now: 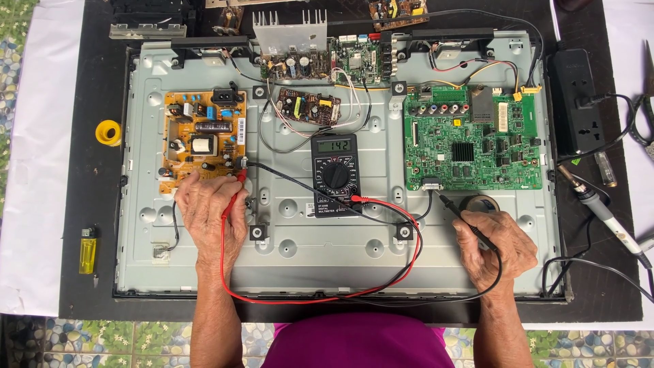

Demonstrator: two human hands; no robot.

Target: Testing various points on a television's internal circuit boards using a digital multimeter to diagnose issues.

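**Probes Set on an Opened Television Chassis**

A red probe [234, 194] was gripped in the left hand [211, 211] at the lower right corner of the orange power board [203, 140]. A black probe [463, 215] was pinched in the right hand [494, 249] below the green main board [470, 140]. A reading was shown on the multimeter [334, 175] at the chassis [340, 238] centre. A voltage check was judged under way; steady contact would be needed next.

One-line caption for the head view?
Left hand holds red probe at orange board; right hand holds black probe.

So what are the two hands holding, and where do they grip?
Left hand holds the red probe by its handle; right hand holds the black probe by its handle.
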